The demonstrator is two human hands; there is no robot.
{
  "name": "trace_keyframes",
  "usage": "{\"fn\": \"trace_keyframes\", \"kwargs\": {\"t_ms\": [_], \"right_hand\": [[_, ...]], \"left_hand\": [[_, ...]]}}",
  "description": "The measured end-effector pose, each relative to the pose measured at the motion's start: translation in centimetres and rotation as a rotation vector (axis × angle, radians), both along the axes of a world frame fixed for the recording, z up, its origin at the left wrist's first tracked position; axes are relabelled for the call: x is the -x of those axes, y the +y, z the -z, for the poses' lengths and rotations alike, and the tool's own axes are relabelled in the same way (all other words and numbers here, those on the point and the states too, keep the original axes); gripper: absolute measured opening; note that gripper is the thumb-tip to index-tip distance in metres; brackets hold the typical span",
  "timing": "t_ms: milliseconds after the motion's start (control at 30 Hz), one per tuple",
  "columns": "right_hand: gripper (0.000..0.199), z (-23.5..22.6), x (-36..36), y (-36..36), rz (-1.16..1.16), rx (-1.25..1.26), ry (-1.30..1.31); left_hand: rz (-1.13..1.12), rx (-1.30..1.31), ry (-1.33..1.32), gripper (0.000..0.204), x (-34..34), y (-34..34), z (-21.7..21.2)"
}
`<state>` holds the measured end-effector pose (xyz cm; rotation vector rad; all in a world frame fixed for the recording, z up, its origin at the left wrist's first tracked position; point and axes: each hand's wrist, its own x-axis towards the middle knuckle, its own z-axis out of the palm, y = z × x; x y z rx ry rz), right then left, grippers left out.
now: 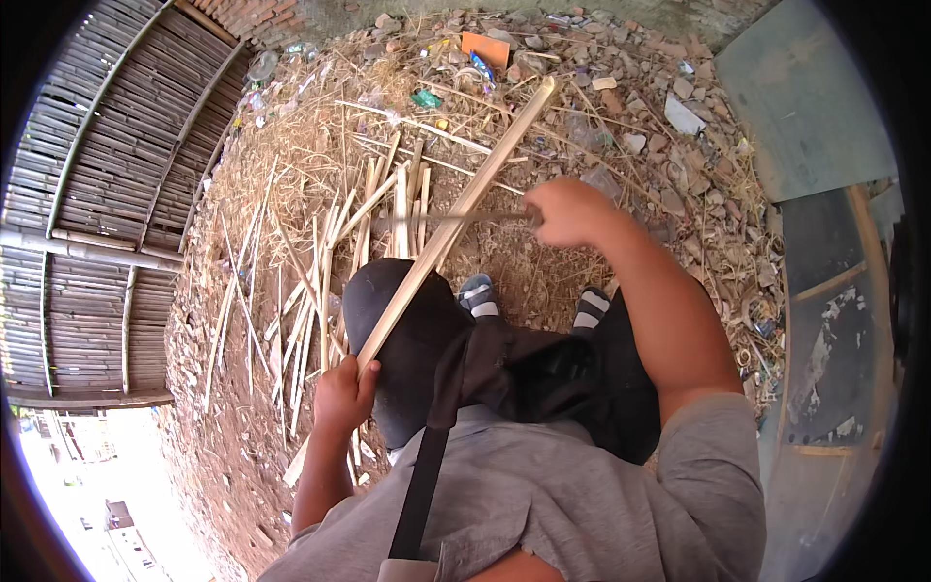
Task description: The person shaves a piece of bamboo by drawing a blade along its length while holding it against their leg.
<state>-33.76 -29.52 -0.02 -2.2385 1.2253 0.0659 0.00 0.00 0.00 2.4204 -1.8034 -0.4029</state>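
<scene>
Bamboo strip (441, 249) in left hand (343, 395); thin blade (499, 217) in right hand (570, 212).

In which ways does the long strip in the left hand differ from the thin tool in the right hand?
The strip is pale yellow; the tool looks darker. The strip appears longer and wider than the tool. The strip slants forward and rightward from the left hand; the tool runs nearly crosswise from the right hand. Both are slender and held in hand.

bamboo wall (107, 126) left | dirt ground (218, 485), rubble (635, 144) | pale panel (810, 107) right | daylight (145, 485) lower left
</scene>
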Motion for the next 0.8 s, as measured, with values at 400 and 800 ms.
{"fn": "trace_keyframes", "kwargs": {"t_ms": [400, 800], "right_hand": [[0.027, 0.2, -1.1, 0.9, -0.08, 0.105, -0.098], [0.036, 1.7, 0.4, -0.5, 0.0, 0.165, -0.245]], "left_hand": [[-0.002, 0.07, 0.015, 0.05, 0.2, 0.1, 0.6], [-0.016, 0.061, 0.017, 0.049, 0.5, -0.1, 0.3]]}}
